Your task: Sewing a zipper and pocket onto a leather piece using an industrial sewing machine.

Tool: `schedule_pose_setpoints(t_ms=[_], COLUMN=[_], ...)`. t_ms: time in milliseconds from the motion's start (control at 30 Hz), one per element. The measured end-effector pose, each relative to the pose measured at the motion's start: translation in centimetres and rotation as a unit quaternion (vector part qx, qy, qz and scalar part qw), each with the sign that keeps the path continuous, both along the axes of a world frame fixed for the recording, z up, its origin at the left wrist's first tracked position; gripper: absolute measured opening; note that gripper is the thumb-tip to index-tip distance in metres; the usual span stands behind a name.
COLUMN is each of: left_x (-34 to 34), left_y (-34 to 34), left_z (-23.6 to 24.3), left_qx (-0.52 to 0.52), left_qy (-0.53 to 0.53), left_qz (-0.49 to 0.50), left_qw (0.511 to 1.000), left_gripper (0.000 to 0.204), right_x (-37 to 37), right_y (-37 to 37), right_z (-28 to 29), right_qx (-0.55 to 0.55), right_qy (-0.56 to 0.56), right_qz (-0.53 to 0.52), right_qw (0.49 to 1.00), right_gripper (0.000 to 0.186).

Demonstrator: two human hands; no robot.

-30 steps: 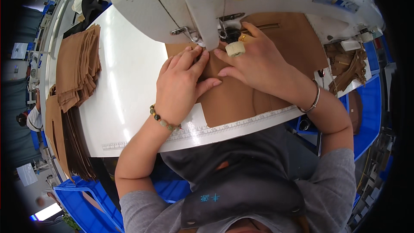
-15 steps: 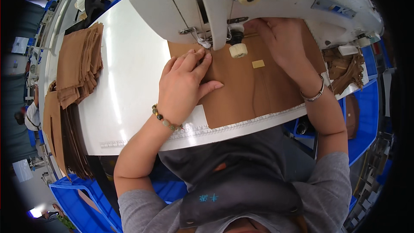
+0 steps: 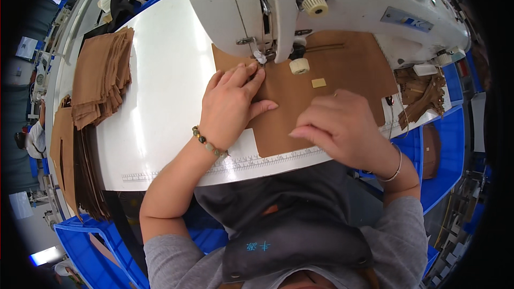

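A brown fabric panel (image 3: pixel 289 112) with a small yellowish label (image 3: pixel 318 83) lies under the head of a white sewing machine (image 3: pixel 235 16). My left hand (image 3: pixel 230 101) rests on its left part, fingers stretched toward the presser foot (image 3: pixel 261 64) and thumb spread aside. Above the panel's front right part is my right hand (image 3: pixel 342 128), its fingers curled under and its thumb pointing left. What those curled fingers hold, if anything, is hidden. A narrow slot with brown edging (image 3: pixel 324 47) shows on the panel behind the label.
A stack of brown fabric pieces (image 3: pixel 101 75) stands at the table's left, with longer brown pieces (image 3: pixel 67 155) hanging below. Brown scraps (image 3: pixel 420 93) lie on the right. Blue bins (image 3: pixel 444 155) flank the table. A printed ruler (image 3: pixel 160 175) follows its front edge.
My right hand has left the panel's far part by the machine and come nearer, its fingers now curled. My left hand keeps its place on the fabric. The slot is now uncovered.
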State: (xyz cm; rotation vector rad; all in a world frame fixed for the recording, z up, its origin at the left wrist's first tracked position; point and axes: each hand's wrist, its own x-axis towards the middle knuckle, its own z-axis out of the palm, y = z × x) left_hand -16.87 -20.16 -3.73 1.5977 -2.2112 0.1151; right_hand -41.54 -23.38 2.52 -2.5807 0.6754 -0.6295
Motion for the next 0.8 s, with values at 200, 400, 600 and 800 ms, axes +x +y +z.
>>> schedule_pose_setpoints(t_ms=[200, 400, 600, 800], left_x=[0.2, 0.2, -0.1, -0.3], left_y=[0.0, 0.3, 0.1, 0.0], left_z=[-0.2, 0.0, 0.1, -0.2], left_qx=[0.022, -0.015, 0.076, 0.041], left_qy=[0.024, 0.087, 0.141, 0.126], left_qz=[0.004, -0.024, -0.003, -0.016], left_qw=[0.999, 0.996, 0.987, 0.991], left_gripper=[0.065, 0.043, 0.04, 0.045], right_x=[5.1, 8.3, 12.1, 12.4], right_y=[3.6, 4.5, 2.6, 3.4], right_z=[-1.9, -2.0, -0.1, -0.5], right_qx=[0.024, 0.065, 0.052, 0.144], right_qy=[-0.173, -0.232, -0.367, -0.451], right_qz=[0.027, -0.06, -0.088, -0.045], right_qw=[0.984, 0.969, 0.925, 0.88], right_gripper=[0.051, 0.105, 0.107, 0.082])
